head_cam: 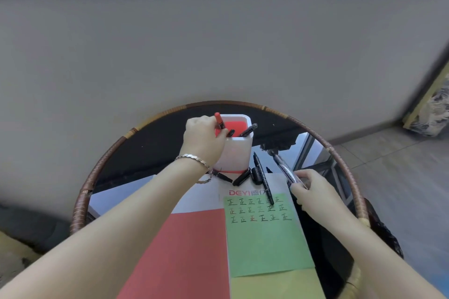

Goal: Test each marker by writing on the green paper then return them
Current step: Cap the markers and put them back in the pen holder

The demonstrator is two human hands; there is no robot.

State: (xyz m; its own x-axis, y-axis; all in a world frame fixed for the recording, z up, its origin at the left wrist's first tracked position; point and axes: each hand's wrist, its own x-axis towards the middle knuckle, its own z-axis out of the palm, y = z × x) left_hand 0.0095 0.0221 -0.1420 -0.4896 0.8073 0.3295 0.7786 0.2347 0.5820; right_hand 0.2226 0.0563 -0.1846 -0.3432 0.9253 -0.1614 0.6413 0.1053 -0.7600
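Observation:
The green paper (pixel 266 240) lies on the round table, with three rows of written characters across its top. Behind it stands a white square pen holder (pixel 237 150) with a red inside. My left hand (pixel 202 139) grips a red marker (pixel 219 120) at the holder's left rim, its lower end inside. Two black markers (pixel 248 130) lean in the holder. My right hand (pixel 313 192) holds a grey-black marker (pixel 283 166) that points up and left, beside the paper's top right corner. A black marker (pixel 263 179) lies across the paper's top edge.
A red sheet (pixel 184 255) lies left of the green paper, a yellow sheet (pixel 277 284) below it, and white printed paper (pixel 209 193) under both. Black caps (pixel 243 177) lie at the holder's foot. The glass table has a woven rim (pixel 340 160) and stands against a grey wall.

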